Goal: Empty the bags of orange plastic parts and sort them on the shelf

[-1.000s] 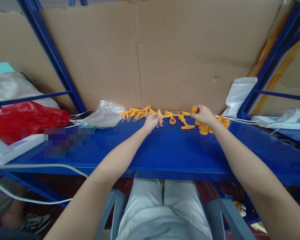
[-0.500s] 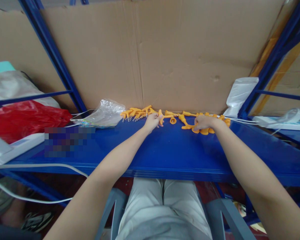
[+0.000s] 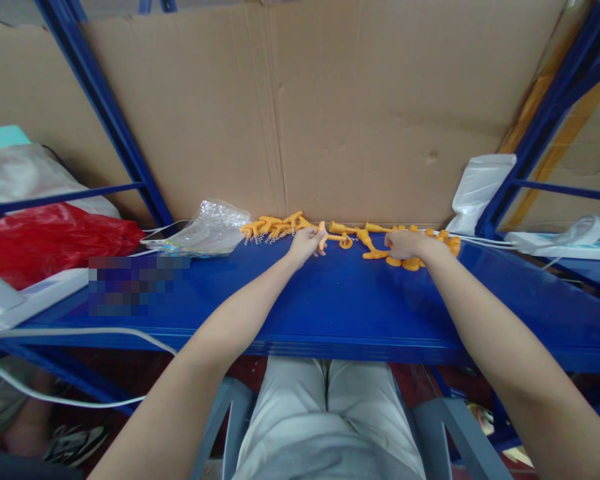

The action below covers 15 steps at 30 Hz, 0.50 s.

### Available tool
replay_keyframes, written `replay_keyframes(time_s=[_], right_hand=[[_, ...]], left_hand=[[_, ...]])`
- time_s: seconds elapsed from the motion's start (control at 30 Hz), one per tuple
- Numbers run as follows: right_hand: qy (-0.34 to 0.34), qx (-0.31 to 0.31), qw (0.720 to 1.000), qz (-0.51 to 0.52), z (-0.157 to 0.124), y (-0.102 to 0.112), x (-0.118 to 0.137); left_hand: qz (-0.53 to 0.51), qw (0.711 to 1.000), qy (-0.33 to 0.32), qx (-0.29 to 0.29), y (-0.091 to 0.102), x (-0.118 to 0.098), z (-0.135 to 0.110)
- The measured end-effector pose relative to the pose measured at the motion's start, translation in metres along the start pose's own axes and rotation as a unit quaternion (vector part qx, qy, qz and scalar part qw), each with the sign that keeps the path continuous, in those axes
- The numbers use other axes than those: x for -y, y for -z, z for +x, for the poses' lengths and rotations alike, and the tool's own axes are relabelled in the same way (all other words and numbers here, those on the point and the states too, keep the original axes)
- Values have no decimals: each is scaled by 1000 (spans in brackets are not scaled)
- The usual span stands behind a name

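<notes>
My left hand is closed in a pinch around a branched orange plastic piece, held upright. A thin twisted orange part extends from it to the right, towards a round orange cup-like piece. Over to the right, my right hand has its fingers curled down among a cluster of rounded orange pieces; what its fingertips grip is hidden. Beside those fingertips lies a forked orange piece. Left of my left hand is a row of branched orange pieces with small metal spirals like screws.
A blue metal shelf carries everything, with a cardboard panel behind. Clear plastic bags lie at left, near a red plastic bag. A white pouch leans by the right post. A white cable crosses the left front.
My right hand has shifted slightly left over the orange pieces. The piece in my left hand has moved slightly, and its thin part now reaches over the round cup-like piece.
</notes>
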State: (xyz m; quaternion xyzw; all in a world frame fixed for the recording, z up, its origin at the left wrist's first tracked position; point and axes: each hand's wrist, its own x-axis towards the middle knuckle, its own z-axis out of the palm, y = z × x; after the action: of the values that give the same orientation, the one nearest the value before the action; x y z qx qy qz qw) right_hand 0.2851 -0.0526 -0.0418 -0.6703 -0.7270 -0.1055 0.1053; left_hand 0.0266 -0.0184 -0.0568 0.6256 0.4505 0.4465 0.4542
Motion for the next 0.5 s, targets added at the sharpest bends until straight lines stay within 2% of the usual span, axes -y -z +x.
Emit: replay_keyframes(time_s=[0.03,0.1,0.3,0.5], right_hand=[[5,40,999,-24,0,1,3],[21,54,998,-40,-1,5,13],[118,-26,993,17,-7,7,51],[219,-40,970,99,-11,-5,78]], left_hand=[[-1,1000,0,0,0,0,0],[-6,1000,-1,0,-1,0,-1],[-17,1000,5,4,-2,2,-1],[-28,1000,11,4,-4,-1,-3]])
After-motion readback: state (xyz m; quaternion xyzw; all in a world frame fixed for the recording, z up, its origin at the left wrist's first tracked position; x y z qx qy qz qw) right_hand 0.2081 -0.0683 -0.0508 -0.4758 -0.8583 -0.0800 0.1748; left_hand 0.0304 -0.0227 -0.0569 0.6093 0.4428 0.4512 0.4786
